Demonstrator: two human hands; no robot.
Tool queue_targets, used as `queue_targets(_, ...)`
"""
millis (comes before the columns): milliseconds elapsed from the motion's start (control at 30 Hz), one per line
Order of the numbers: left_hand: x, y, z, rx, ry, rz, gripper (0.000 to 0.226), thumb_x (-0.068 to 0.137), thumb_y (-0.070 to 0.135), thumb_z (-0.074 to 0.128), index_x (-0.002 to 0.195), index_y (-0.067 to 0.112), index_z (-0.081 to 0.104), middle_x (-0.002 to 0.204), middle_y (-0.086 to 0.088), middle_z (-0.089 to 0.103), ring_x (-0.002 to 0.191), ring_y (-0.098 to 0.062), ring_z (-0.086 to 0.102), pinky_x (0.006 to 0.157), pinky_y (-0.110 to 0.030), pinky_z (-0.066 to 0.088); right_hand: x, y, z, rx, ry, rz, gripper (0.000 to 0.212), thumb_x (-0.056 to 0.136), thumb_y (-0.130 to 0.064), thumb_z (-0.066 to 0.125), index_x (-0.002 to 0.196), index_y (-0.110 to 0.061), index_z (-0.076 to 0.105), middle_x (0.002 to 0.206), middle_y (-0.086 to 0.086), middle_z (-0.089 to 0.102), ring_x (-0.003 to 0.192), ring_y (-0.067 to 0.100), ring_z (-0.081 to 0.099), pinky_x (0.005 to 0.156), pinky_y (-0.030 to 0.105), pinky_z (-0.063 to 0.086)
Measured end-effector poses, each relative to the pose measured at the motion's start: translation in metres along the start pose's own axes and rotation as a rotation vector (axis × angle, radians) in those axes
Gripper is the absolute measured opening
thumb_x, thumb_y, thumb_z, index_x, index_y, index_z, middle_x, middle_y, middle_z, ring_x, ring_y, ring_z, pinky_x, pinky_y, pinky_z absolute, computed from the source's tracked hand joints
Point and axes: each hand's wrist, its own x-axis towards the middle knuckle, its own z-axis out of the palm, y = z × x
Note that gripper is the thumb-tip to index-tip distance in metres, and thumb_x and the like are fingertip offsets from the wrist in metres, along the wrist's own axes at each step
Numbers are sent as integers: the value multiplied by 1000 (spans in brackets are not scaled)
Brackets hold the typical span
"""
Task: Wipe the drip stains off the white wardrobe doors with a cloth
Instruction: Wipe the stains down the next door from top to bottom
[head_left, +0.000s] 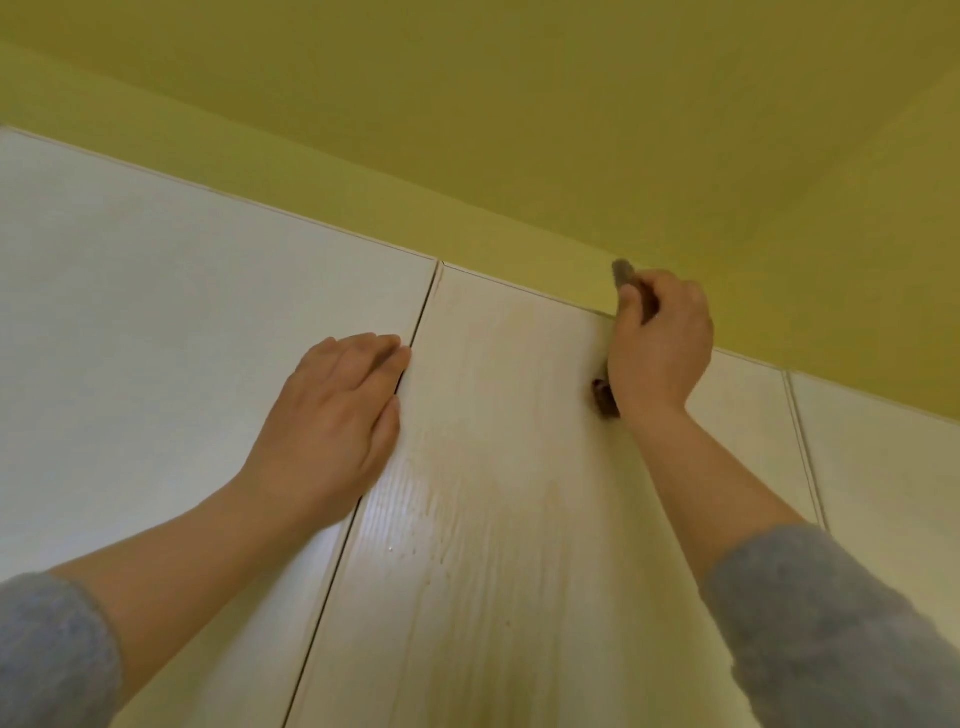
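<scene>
I look up at the white wardrobe doors. The middle door (493, 467) has a wood grain and small drip marks (415, 540) low on its left side. My right hand (660, 343) grips a brown cloth (622, 273) at the top edge of this door; a bit of the cloth also sticks out below the hand. My left hand (337, 421) lies flat with straight fingers on the left door (156, 338), its fingertips at the gap between the two doors.
A yellow-green wall and ceiling (519, 130) rise right above the doors. A third door (883, 467) stands to the right. Grey sleeves cover both forearms.
</scene>
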Motion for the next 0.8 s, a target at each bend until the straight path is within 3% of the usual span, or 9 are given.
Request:
queue_targets(133, 0, 0, 0, -2, -4, -3, 53, 99, 28, 30, 137, 3, 55, 139, -12, 54, 128, -32, 48, 112, -51, 33, 10, 20, 23, -104, -342, -213, 21, 97, -21, 54, 109, -22, 71, 110, 0, 62, 100, 21, 57, 75, 28, 40)
queue_targets(333, 0, -4, 1, 2, -15, 1, 53, 98, 28, 30, 139, 2, 53, 140, -14, 53, 130, -33, 47, 113, -52, 32, -70, 32, -16, 125, -462, -445, 20, 90, -20, 59, 103, -20, 74, 91, -5, 60, 86, 14, 57, 74, 29, 45)
queue_targets(467, 0, -4, 2, 14, -31, 4, 53, 98, 26, 31, 139, 1, 53, 140, -16, 52, 129, -36, 48, 112, -54, 33, -109, 36, -53, 102, -545, -513, 17, 92, -17, 60, 101, -24, 73, 93, -13, 62, 86, 2, 58, 74, 18, 47)
queue_targets(567, -1, -3, 2, 12, -30, 3, 53, 98, 26, 31, 138, 0, 53, 140, -16, 53, 128, -37, 48, 111, -55, 34, -84, 34, -52, 111, -318, -232, 14, 94, -13, 59, 100, -19, 70, 97, -7, 64, 87, -4, 55, 75, 8, 38)
queue_targets(667, -1, -2, 2, 5, -20, 3, 53, 98, 26, 31, 138, 1, 53, 140, -16, 53, 129, -36, 48, 111, -55, 34, -35, 40, -35, 36, -13, 66, 16, 95, -16, 54, 105, -12, 66, 103, 5, 63, 89, 13, 54, 72, 17, 31)
queue_targets(733, -1, -2, 2, 1, -16, 1, 53, 98, 27, 30, 138, 1, 53, 141, -15, 52, 129, -35, 47, 112, -55, 33, -6, 43, -26, -67, -5, 92, 19, 97, -20, 52, 110, -14, 65, 111, 6, 61, 95, 18, 55, 74, 21, 31)
queue_targets(800, -1, -3, 2, -8, -10, -2, 53, 97, 27, 30, 139, 2, 53, 141, -14, 52, 130, -34, 46, 113, -54, 33, 13, 47, -16, -163, -137, 64, 21, 98, -22, 52, 112, -18, 67, 115, 5, 60, 101, 20, 55, 75, 24, 32)
